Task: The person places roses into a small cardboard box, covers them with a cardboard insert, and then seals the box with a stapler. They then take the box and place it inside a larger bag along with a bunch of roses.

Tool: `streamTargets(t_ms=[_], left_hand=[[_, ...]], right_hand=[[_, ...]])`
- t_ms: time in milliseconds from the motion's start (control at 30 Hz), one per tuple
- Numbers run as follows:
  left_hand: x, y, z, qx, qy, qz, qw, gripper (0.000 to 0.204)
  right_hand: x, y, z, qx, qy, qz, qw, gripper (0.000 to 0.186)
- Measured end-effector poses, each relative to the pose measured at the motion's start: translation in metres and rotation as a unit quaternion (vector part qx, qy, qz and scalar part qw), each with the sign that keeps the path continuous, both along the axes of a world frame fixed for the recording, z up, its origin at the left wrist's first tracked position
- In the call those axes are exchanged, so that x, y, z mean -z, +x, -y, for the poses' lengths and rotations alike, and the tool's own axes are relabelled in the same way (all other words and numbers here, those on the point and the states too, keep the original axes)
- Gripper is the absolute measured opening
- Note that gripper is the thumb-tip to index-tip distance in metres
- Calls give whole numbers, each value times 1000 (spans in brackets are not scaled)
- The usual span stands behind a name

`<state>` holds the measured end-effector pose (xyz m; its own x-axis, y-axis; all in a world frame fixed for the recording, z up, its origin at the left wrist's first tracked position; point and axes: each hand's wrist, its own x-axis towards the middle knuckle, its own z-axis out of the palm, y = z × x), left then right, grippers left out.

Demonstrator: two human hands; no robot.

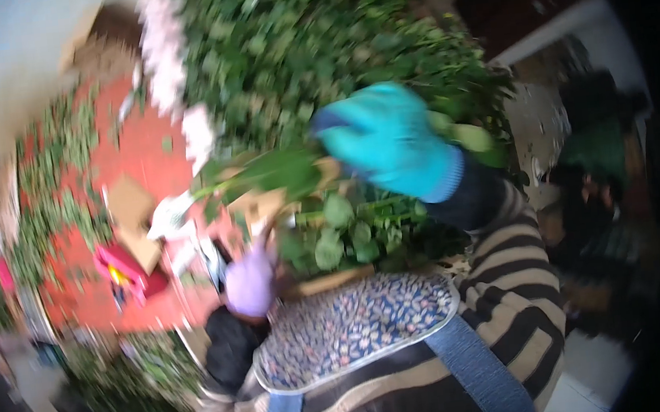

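My right hand (391, 140), in a teal glove with dark blue fingertips, is curled closed over the greenery and blurred by motion. A leafy stem (283, 171) with a large green leaf runs leftward from it and seems to be in its grip. Beside that stem's left end is a white, wrapped-looking flower head (170, 216). My left hand (250, 283), in a lavender glove, is low and close to my body, beside another cut leafy stem (339, 213). Its fingers are smeared, so what they hold cannot be made out.
A large heap of leafy stems (315, 48) covers the far side, edged by a row of pale pink heads (162, 51). Loose leaves, brown cardboard (130, 205) and a bright pink item (134, 272) lie on the red table (147, 164). More greenery (133, 384) is below left.
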<state>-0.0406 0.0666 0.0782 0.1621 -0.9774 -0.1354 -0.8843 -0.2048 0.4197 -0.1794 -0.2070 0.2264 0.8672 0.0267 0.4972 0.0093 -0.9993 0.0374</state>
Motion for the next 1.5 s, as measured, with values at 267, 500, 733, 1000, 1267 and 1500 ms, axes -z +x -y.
streamTargets(t_ms=[267, 500, 733, 1000, 1267, 1500], left_hand=[[-28, 4, 14, 0, 38, -51, 998, 75], [-17, 6, 16, -8, 56, -59, 997, 74], [-16, 5, 18, -4, 10, -40, 999, 78], [-16, 4, 16, -1, 46, -44, 998, 76], [-8, 30, 13, -30, -168, -141, 975, 49], [-1, 32, 38, -52, -163, 4, 985, 43]], right_hand=[[121, -89, -14, 130, 86, -212, 965, 32], [78, -68, -18, 136, 32, -260, 956, 43], [101, -5, -67, 93, 84, -278, 952, 35], [133, 1, -77, 130, 132, -284, 941, 25], [153, -13, -66, 95, 272, -197, 937, 24], [156, -16, -64, 88, 251, -157, 951, 26]])
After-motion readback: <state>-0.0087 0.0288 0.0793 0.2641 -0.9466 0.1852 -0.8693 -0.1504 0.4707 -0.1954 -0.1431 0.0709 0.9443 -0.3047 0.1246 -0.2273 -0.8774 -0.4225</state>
